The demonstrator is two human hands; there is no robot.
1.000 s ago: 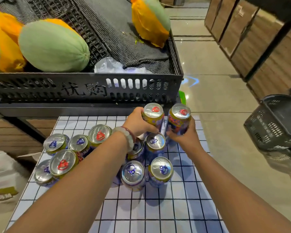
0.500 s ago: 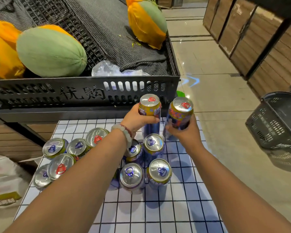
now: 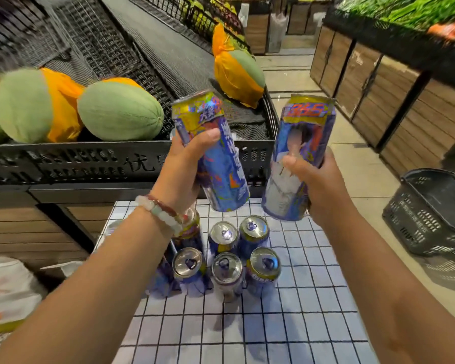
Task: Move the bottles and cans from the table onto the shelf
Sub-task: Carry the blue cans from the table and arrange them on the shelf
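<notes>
My left hand (image 3: 187, 164) grips a tall blue and yellow can (image 3: 216, 164), lifted and tilted above the table. A second tall can (image 3: 297, 143) with a white figure printed on it is held up by my right hand (image 3: 318, 185), a little to the right. Both cans hang in front of the black shelf rim (image 3: 76, 164). Below them several blue cans (image 3: 226, 274) stand upright on the white checked table (image 3: 247, 334). My left forearm hides more cans at the table's left.
The black shelf (image 3: 168, 61) holds green melons (image 3: 120, 115) in orange wraps, one (image 3: 237, 72) at its right end. A black shopping basket (image 3: 436, 211) sits on the floor to the right. Wooden-fronted stands (image 3: 394, 82) line the far right. A white bag (image 3: 8, 298) lies at lower left.
Both hands have lifted their cans off the table and raised them up to the level of the shelf rim. The view has tilted upward.
</notes>
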